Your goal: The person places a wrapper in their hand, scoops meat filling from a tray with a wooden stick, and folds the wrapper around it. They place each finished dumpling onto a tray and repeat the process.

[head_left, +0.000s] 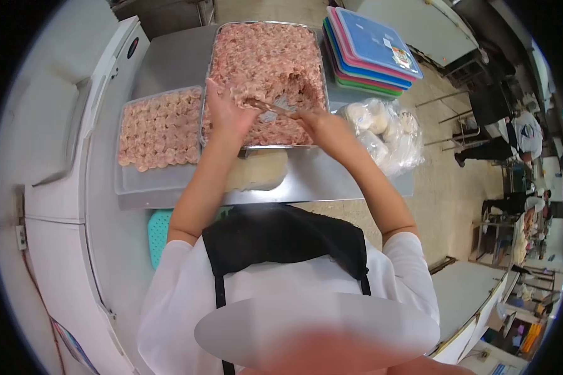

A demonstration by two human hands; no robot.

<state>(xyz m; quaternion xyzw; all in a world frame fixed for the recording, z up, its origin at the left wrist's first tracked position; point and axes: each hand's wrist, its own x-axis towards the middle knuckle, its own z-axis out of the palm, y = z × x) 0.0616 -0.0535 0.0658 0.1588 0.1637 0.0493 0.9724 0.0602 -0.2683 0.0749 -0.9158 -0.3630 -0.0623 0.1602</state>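
Observation:
A large metal tray (326, 94) holds pink ground meat (266, 47), scooped down to the bottom near its middle. Over its left side, my left hand (228, 114) is cupped around a small meat-filled dumpling (236, 94), mostly hidden by the fingers. My right hand (324, 130) grips a thin brown spatula (272, 108) by its right end, and the smeared tip reaches my left hand. Left of the meat, rows of open-topped dumplings (159, 128) fill most of a clear tray (150, 181). Pale round wrappers (256, 170) lie in front of the metal tray, partly behind my left forearm.
Clear plastic bags of pale round wrappers (381, 131) lie right of the meat tray. Behind them stands a stack of coloured plastic lids (372, 47). A white refrigerator (100, 156) borders the left side. At far right, a person (527, 134) stands beyond the tiled floor.

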